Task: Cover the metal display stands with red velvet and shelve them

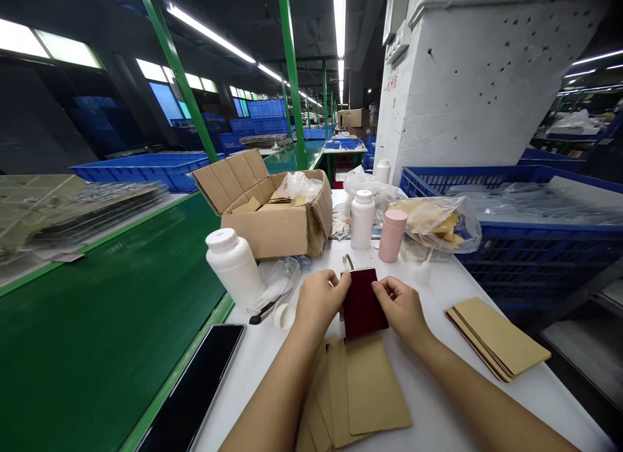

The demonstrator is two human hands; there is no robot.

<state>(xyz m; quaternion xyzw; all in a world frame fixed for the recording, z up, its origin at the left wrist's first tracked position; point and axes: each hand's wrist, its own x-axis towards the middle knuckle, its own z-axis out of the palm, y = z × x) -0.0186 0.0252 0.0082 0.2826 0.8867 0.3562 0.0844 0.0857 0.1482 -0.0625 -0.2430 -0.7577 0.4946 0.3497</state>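
A dark red rectangular piece [365, 304], flat like a card or panel, is held up between both hands over the white table [428, 400]. My left hand [320, 297] pinches its upper left edge, and my right hand [400, 307] grips the upper right edge. Just below it, several tan rectangular sheets [377, 387] lie fanned out between my forearms. A small curved metal piece [348, 262] shows behind the red piece's top edge. To the right sits a stack of tan sheets [501, 335] with darker undersides.
A cardboard box [265, 231] stands open at the back, near white bottles [363, 220] and a pink bottle [392, 236]. At left are a large white bottle [233, 264], a black-handled cutter [263, 312], a phone [195, 387] and a green conveyor [111, 322]. Blue crates [525, 257] stand right.
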